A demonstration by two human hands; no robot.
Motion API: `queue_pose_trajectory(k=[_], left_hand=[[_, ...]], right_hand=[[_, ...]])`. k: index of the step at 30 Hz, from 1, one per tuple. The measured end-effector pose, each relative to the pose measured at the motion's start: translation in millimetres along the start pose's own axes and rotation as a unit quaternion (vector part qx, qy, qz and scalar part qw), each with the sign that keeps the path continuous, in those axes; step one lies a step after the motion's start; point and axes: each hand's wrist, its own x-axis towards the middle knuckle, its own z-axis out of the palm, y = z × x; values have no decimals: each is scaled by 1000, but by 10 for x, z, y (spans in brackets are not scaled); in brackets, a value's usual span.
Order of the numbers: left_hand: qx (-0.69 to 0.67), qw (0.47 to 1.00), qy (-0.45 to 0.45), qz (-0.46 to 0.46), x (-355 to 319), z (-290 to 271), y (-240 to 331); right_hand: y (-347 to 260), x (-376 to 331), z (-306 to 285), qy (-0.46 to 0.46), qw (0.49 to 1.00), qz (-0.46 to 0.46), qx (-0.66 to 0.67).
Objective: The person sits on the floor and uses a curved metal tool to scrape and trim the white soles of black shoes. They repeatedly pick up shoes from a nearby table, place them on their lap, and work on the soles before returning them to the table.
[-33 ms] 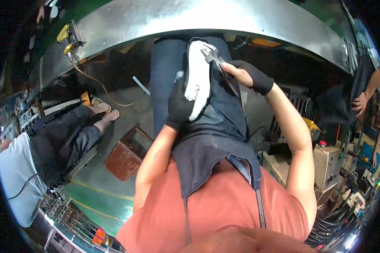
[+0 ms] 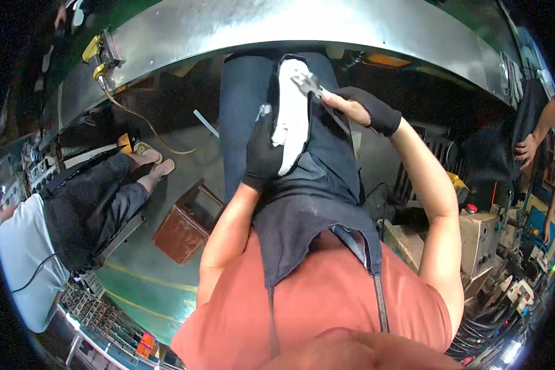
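Note:
A white, shoe-shaped piece with a black edge (image 2: 294, 114), like a shoe with its sole side up, lies along my lap with its narrow end toward me. My left hand (image 2: 262, 151), in a black fingerless glove, closes around its left side near that end. In my black-gloved right hand (image 2: 361, 110) I grip metal pincers (image 2: 308, 84); their jaws lie over the right edge of the piece's far part. The fingers under the pincers' handles are mostly hidden. Dark cloth (image 2: 308, 213) covers my lap beneath the piece.
A shiny metal bench (image 2: 228, 28) runs across the far side, with a yellow tool (image 2: 95, 55) and its cord at the left. A brown stool (image 2: 182, 231) and a seated person (image 2: 86, 209) are at left. Machinery (image 2: 481, 240) and another person's hand (image 2: 526, 150) are at right.
The white piece has shifted slightly to the right. The pincers' jaws have turned a little and sit slightly lower on its edge. Both hands keep their holds.

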Motion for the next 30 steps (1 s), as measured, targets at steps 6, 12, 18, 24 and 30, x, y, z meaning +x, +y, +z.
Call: queue_pose_trajectory(k=[6,12,18,24,30], left_hand=[[32,978,-170,121,193,-424,29],[-114,992,-9,-49,689,187,258],[336,939,23,65,738,389,210],[74,995,-37,64,478,226,85],[-53,994,-28,-94,-711,126,120]], right_hand=[[-259,-101,186,49,920,-108,-374],[77,-270,-100,-219,947,147,186],[-692,-502,-485,-75,956,-65,-276],[-205,-367,384,91,970,-211,-82],[156,-749,611,-102,992,40,60]])
